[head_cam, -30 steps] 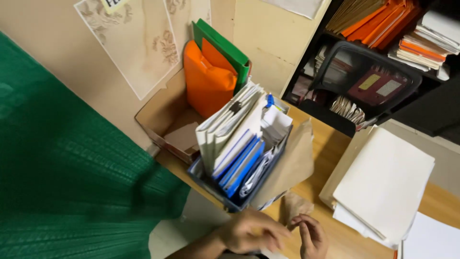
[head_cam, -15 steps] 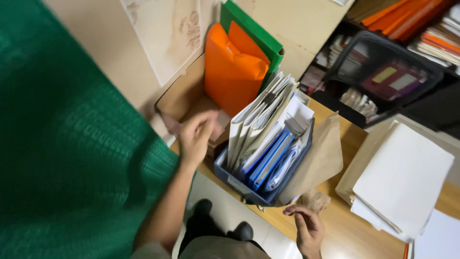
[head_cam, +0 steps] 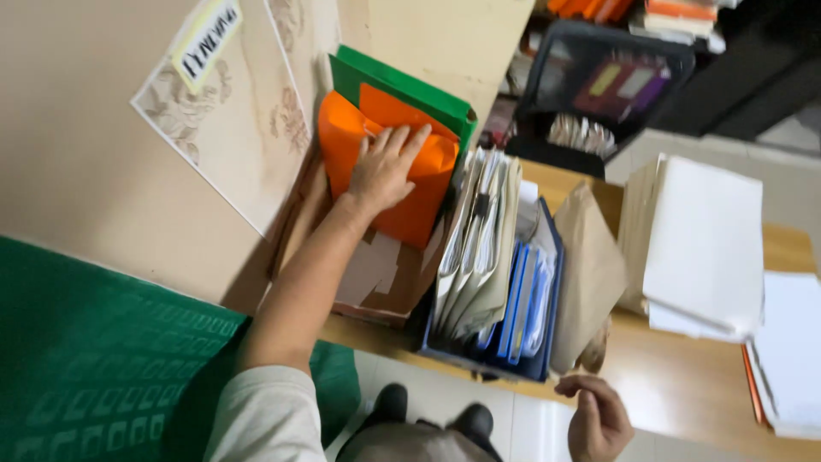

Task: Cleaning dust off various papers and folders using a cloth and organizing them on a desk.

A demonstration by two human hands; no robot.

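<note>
My left hand (head_cam: 384, 167) lies flat with spread fingers on the orange folders (head_cam: 402, 184), which stand in an open cardboard box (head_cam: 376, 282) against the wall. A green folder (head_cam: 402, 90) stands behind the orange ones. My right hand (head_cam: 597, 419) hovers low at the desk's front edge, fingers loosely curled, holding nothing, just below a brown paper envelope (head_cam: 590, 274). Between the hands stands a blue tray (head_cam: 522, 364) packed with upright files and blue booklets.
A stack of white paper (head_cam: 705, 244) lies on the wooden desk (head_cam: 684, 398) to the right. A dark wire basket (head_cam: 599, 85) sits at the back. A green patterned cloth (head_cam: 94, 359) covers the lower left. My dark shoes (head_cam: 432, 419) show on the tiled floor.
My left hand moved from near the right hand up and across to the cardboard box, and now rests on the orange folders. The right hand stayed at the desk's front edge.
</note>
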